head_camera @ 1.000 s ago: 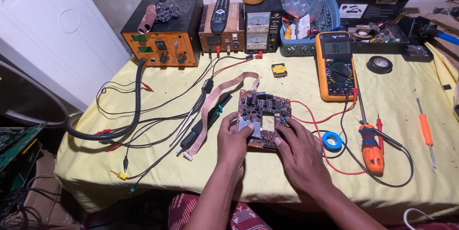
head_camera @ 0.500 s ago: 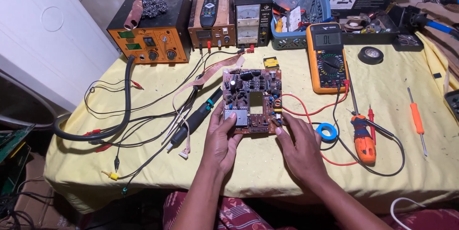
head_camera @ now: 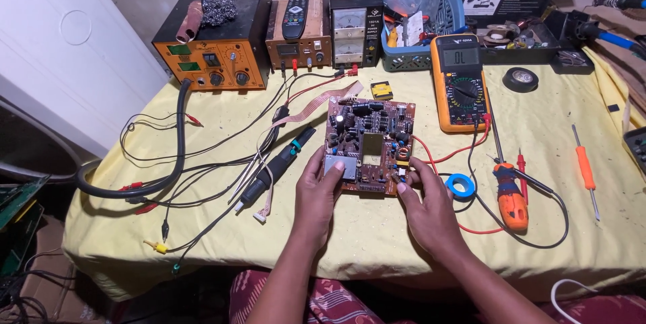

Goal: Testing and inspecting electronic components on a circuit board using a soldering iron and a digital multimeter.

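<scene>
A brown circuit board (head_camera: 369,142) with a square hole in its middle and many small parts lies flat on the yellow tablecloth (head_camera: 363,230). My left hand (head_camera: 317,193) grips its near left corner, thumb on a grey metal block. My right hand (head_camera: 425,206) holds the near right corner, fingertips at the board's edge. A red wire runs from the board's right side towards the multimeter (head_camera: 459,82).
A black soldering iron (head_camera: 277,164) and tangled leads lie left of the board. Behind stand an orange soldering station (head_camera: 214,41), a power supply (head_camera: 351,24) and a blue basket (head_camera: 420,14). To the right lie a blue tape roll (head_camera: 462,185), an orange screwdriver (head_camera: 509,193) and black tape (head_camera: 520,79).
The board went from tilted in both hands to lying flat on the cloth. Both hands slid back to its near corners. The camera view shifted slightly.
</scene>
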